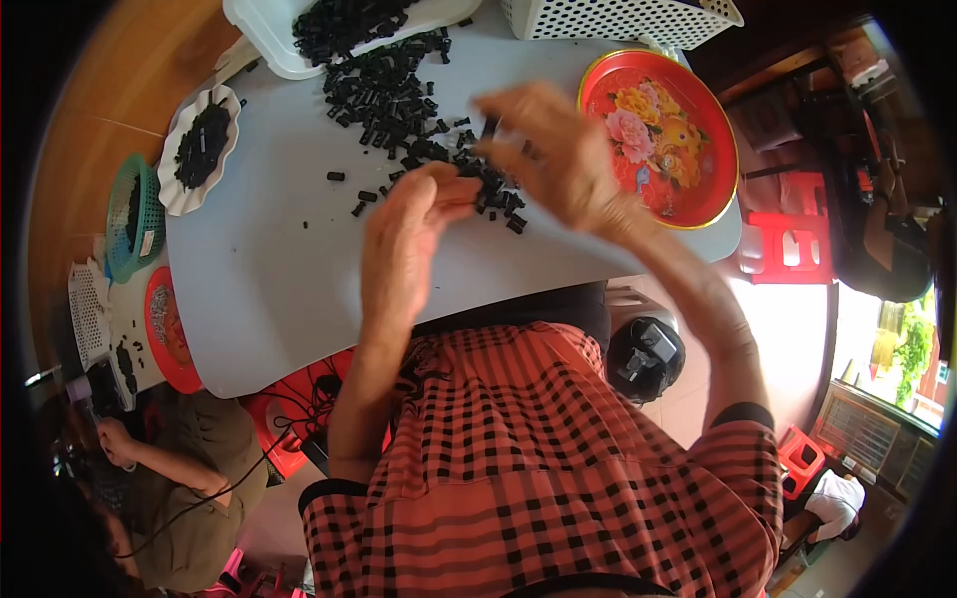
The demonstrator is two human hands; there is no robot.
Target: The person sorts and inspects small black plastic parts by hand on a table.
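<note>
Small black plastic parts [384, 105] lie in a loose heap on the grey table [269, 289], thinning toward me. My left hand [399, 244] is closed just in front of the heap's near edge. Its thumb and fingers press together, and whatever they may hold is hidden. My right hand [563, 154] is over the right side of the heap, blurred by motion. A dark piece shows between its thumb and forefinger; whether it is gripped or lies behind them is unclear.
A red flowered tray [713, 184] is at the right, below a white perforated basket [618, 22]. A white tray [271, 50] of black parts stands at the back. At left are a scalloped dish [177, 199] and a green basket [152, 204]. Another person's hand [118, 442] works at lower left.
</note>
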